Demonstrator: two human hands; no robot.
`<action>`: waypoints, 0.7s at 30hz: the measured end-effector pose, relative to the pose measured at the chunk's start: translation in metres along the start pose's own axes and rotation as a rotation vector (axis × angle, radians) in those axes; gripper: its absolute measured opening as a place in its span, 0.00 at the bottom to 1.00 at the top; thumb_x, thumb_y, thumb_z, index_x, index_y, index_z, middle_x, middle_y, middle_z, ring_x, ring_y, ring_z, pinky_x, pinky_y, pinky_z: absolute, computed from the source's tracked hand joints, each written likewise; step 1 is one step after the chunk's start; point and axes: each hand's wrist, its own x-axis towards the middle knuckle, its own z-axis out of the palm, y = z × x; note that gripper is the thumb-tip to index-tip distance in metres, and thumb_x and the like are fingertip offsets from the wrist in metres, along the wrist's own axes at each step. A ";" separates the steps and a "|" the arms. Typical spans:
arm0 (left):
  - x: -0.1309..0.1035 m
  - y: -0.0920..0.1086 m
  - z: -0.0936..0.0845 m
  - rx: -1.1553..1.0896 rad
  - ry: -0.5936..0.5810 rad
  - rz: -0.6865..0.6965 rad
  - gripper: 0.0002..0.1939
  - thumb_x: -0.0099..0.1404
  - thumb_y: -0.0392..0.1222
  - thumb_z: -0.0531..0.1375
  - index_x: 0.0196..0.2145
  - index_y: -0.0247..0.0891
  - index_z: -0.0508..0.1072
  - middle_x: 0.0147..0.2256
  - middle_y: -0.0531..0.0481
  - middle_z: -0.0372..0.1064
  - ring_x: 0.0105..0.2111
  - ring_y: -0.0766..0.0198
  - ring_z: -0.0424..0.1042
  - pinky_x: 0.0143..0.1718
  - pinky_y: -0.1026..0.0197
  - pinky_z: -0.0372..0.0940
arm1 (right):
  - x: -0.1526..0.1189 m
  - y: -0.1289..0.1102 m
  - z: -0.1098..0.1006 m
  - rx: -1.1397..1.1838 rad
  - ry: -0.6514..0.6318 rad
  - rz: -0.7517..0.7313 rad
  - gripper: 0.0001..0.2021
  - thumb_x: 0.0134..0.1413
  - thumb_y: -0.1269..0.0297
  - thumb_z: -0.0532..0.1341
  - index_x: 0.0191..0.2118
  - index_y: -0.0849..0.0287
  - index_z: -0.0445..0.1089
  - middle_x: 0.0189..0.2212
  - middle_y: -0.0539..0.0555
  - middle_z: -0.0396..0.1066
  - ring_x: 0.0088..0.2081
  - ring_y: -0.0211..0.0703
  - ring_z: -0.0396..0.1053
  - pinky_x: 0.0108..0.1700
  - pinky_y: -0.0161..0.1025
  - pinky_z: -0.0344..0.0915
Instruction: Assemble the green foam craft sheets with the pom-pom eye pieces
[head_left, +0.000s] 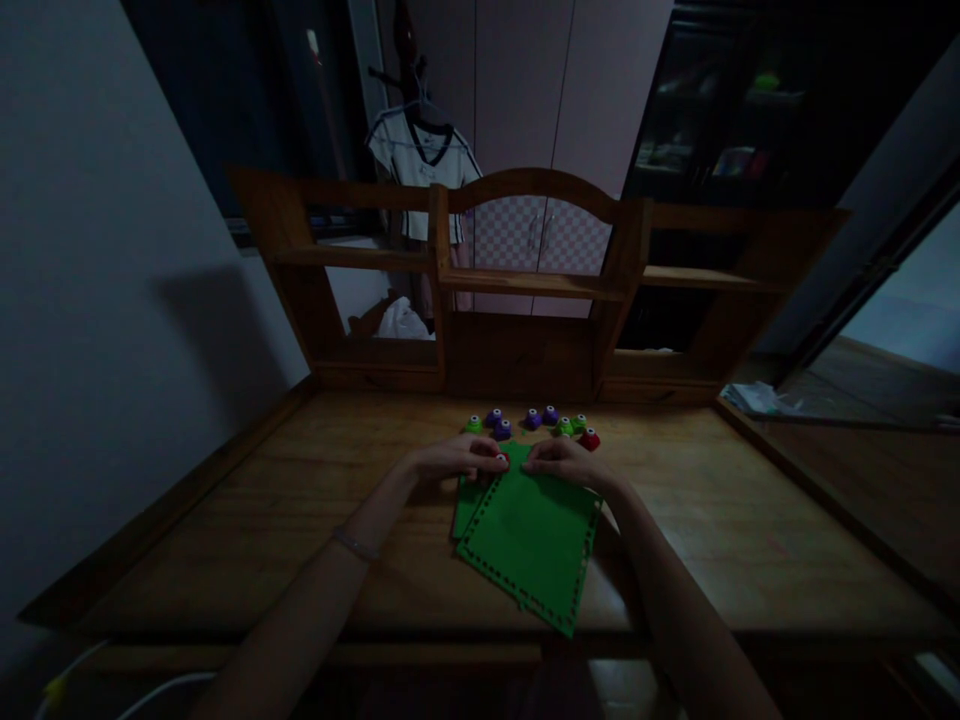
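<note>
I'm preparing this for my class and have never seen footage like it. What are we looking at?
No machine here: these are a person's bare hands. The single picture comes from a camera worn on the head, looking forward and down. On the wooden desk lies a green sheet with holes along its edges; beyond it stand small toys in purple, green and red. The left hand holds a red toy; the right hand is at the sheet's far edge, its grip unclear.

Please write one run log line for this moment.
Left hand: holds red toy | right hand: touching green sheet | more toys: on table, beyond hands
</note>
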 end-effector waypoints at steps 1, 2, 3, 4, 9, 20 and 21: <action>0.001 -0.001 0.000 0.013 0.000 -0.003 0.18 0.51 0.52 0.67 0.34 0.36 0.76 0.29 0.48 0.68 0.24 0.69 0.66 0.20 0.68 0.55 | 0.001 0.001 0.000 -0.002 -0.006 0.011 0.19 0.49 0.47 0.62 0.32 0.60 0.75 0.24 0.49 0.70 0.24 0.36 0.62 0.26 0.32 0.57; 0.001 -0.002 -0.001 0.024 -0.005 -0.009 0.19 0.51 0.53 0.67 0.35 0.36 0.75 0.28 0.49 0.67 0.23 0.70 0.64 0.19 0.68 0.54 | 0.001 0.003 -0.001 -0.003 -0.015 0.025 0.19 0.49 0.47 0.62 0.32 0.61 0.74 0.24 0.50 0.70 0.24 0.36 0.62 0.26 0.32 0.57; 0.002 -0.003 -0.001 0.032 -0.007 -0.014 0.20 0.51 0.54 0.66 0.35 0.36 0.75 0.27 0.51 0.65 0.22 0.70 0.63 0.19 0.68 0.52 | 0.002 0.004 -0.001 -0.004 -0.024 0.038 0.19 0.48 0.47 0.62 0.32 0.61 0.74 0.25 0.50 0.70 0.24 0.36 0.62 0.26 0.32 0.57; 0.003 -0.003 -0.002 0.041 -0.010 -0.020 0.20 0.51 0.54 0.66 0.35 0.35 0.74 0.27 0.51 0.65 0.22 0.71 0.61 0.19 0.68 0.51 | 0.003 0.005 -0.001 -0.004 -0.033 0.048 0.20 0.48 0.47 0.62 0.32 0.62 0.74 0.25 0.50 0.70 0.25 0.35 0.62 0.26 0.32 0.57; 0.003 -0.004 -0.002 0.082 0.019 -0.013 0.22 0.52 0.54 0.66 0.37 0.35 0.73 0.30 0.50 0.64 0.25 0.71 0.62 0.21 0.68 0.52 | 0.005 0.010 -0.002 -0.014 -0.041 0.048 0.19 0.50 0.46 0.61 0.32 0.61 0.72 0.25 0.49 0.67 0.25 0.35 0.61 0.27 0.33 0.55; 0.007 -0.006 -0.005 0.146 0.043 -0.011 0.23 0.53 0.57 0.64 0.38 0.36 0.73 0.32 0.50 0.64 0.28 0.69 0.64 0.22 0.68 0.53 | 0.005 0.008 -0.003 -0.033 -0.014 0.060 0.18 0.50 0.47 0.61 0.31 0.61 0.71 0.25 0.49 0.67 0.26 0.36 0.61 0.29 0.33 0.56; 0.006 -0.005 -0.005 0.139 0.044 -0.004 0.22 0.53 0.57 0.65 0.39 0.37 0.72 0.33 0.50 0.64 0.29 0.69 0.64 0.23 0.68 0.53 | 0.005 0.008 -0.002 -0.034 -0.004 0.069 0.18 0.50 0.47 0.61 0.31 0.61 0.70 0.25 0.49 0.67 0.27 0.36 0.61 0.29 0.33 0.56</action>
